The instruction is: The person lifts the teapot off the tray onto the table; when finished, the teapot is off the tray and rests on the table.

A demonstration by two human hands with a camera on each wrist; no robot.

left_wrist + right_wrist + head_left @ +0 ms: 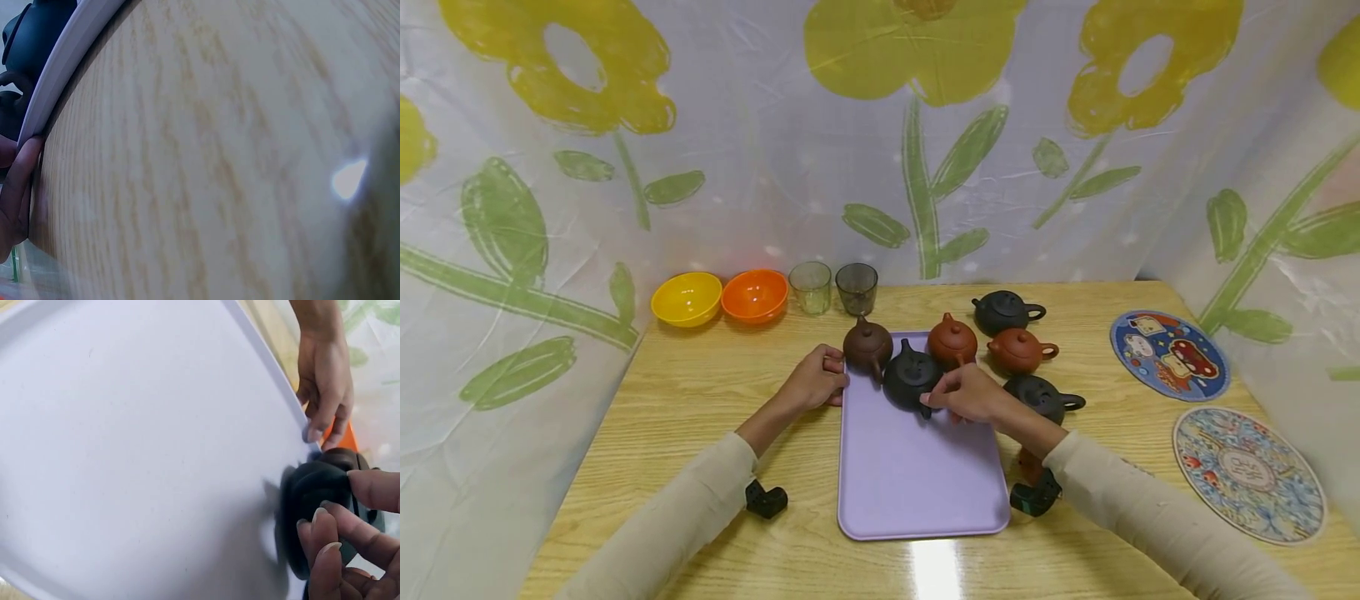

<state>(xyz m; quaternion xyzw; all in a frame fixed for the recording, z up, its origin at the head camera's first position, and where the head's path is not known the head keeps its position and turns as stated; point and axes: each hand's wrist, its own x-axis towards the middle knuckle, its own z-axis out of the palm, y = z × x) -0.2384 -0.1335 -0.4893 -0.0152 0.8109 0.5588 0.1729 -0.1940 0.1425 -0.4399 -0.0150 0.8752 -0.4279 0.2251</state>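
A lilac tray (pixel 917 492) lies on the wooden table, and my left hand (pixel 814 379) pinches its left rim, thumb on top. My right hand (pixel 970 392) pinches the handle of a black teapot (pixel 912 379) at the tray's far part; in the right wrist view the thumb and fingers are close about this black teapot (pixel 312 487). A dark brown teapot (pixel 867 343) stands to its left at the tray's far left corner. To its right is a reddish-brown teapot (pixel 952 337), partly hidden by my right hand. The left wrist view shows fingers (pixel 19 181) at the tray's rim (pixel 62 56).
Right of the tray stand a black teapot (pixel 1003 312), a reddish-brown teapot (pixel 1018 350) and another black teapot (pixel 1037 396). A yellow bowl (pixel 687 300), an orange bowl (pixel 756 297) and two glasses (pixel 811 289) line the back. Two round mats (pixel 1247 475) lie far right.
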